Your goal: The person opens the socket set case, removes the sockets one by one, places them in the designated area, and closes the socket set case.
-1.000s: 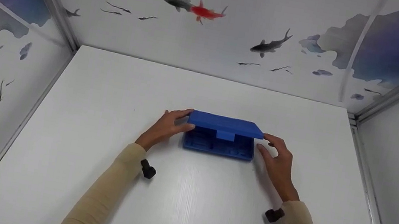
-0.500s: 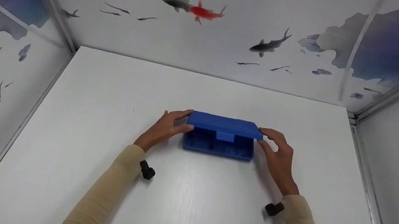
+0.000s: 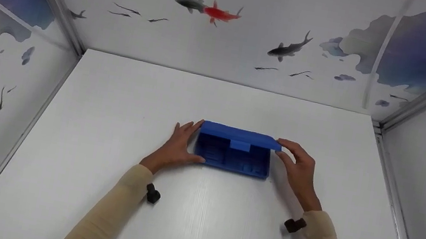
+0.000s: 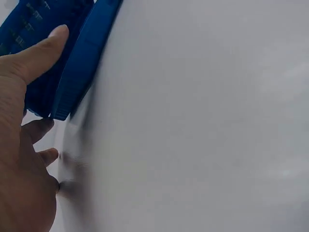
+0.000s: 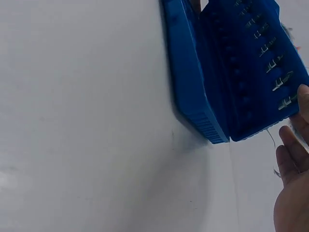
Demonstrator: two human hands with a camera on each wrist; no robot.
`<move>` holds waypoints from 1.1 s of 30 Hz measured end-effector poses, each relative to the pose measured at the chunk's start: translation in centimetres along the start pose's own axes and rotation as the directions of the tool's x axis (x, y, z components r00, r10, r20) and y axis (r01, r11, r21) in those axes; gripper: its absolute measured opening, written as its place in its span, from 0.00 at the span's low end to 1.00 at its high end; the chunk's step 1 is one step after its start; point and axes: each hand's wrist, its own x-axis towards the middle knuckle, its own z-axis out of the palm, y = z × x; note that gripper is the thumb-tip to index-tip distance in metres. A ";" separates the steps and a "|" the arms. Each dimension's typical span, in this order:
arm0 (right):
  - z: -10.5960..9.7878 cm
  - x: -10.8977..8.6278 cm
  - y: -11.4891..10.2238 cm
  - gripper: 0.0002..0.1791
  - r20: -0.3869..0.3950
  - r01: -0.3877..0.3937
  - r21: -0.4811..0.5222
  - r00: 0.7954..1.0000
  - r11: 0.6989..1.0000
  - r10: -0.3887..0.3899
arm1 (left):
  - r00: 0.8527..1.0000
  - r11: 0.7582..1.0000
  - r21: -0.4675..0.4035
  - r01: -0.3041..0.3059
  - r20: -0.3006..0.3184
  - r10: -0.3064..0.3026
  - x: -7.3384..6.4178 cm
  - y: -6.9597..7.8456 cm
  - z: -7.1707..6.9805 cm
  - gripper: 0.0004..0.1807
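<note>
In the head view a blue plastic case [image 3: 246, 166] lies on the white table, its hinged lid [image 3: 228, 131] raised part way with a front latch tab [image 3: 239, 145]. My left hand [image 3: 175, 148] grips the case's left end, thumb at the front left corner and fingers at the back. At the other end my right hand [image 3: 300, 173] pinches the lid's right front corner between thumb and fingers. Several small metal bits [image 5: 274, 64] sit in a row inside the lid in the right wrist view. Part of the base's inside is hidden under the lid.
The white table [image 3: 196, 220] meets panels on the left, right and back. Fish and leaf pictures cover the back panel [image 3: 241, 51]. A small black camera [image 3: 153, 194] is worn on the left wrist and another camera [image 3: 294, 225] on the right.
My left thumb has gone down from the lid to the base's front corner. The case has shifted slightly toward me and its lid stands wider open. My right fingers have closed on the lid's corner.
</note>
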 end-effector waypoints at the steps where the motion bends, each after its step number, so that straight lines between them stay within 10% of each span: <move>1: 0.0 0.1 -0.1 0.20 0.001 -0.016 0.021 1.000 1.000 0.016 | 1.000 1.000 0.014 -0.005 -0.005 0.005 -0.1 0.0 0.1 0.69; 11: 0.3 1.2 -0.9 0.14 -0.108 -0.139 -0.016 0.985 0.990 0.136 | 1.000 0.998 0.050 -0.028 0.013 0.028 -1.0 0.2 0.4 0.72; 33: 1.7 3.9 -2.8 0.09 -0.192 -0.157 0.021 0.969 0.987 0.158 | 0.999 0.997 0.081 -0.017 0.042 0.014 -1.4 -0.6 0.6 0.72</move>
